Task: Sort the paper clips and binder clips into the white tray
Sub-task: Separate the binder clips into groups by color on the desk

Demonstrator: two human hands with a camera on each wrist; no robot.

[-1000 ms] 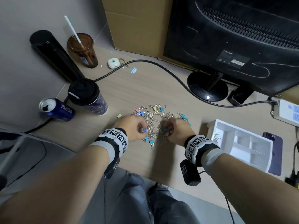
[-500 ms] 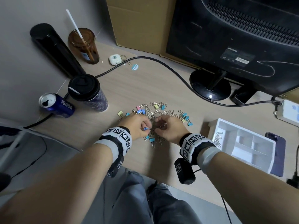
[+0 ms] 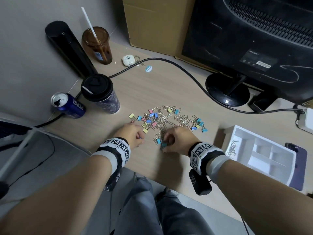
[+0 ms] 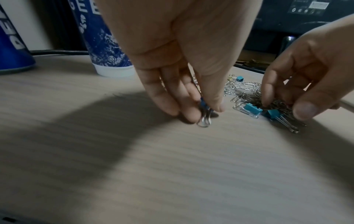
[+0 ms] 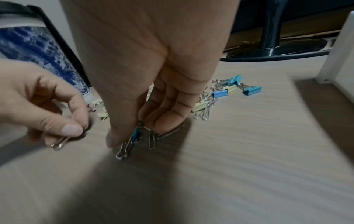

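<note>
Blue binder clip (image 4: 204, 104) pinched in left hand (image 3: 131, 134), teal clip (image 5: 135, 134) and paper clips (image 5: 153, 138) pinched in right hand (image 3: 178, 139)
Both low over desk (image 3: 169, 89) at near edge of clip pile (image 3: 162, 119); white tray (image 3: 264, 153) well right, seemingly with only some paper clips in its left compartment

Between the hands, silver paper clips (image 3: 165, 122) amid blue, pink, yellow binder clips (image 3: 153, 115); right-hand white tray (image 3: 288, 177); apparently floral-patterned navy cup (image 3: 108, 101) beyond the left.

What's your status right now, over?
Left hand pinching blue binder clip. Right hand gathering paper clips from pile. White tray unobstructed, over.
</note>
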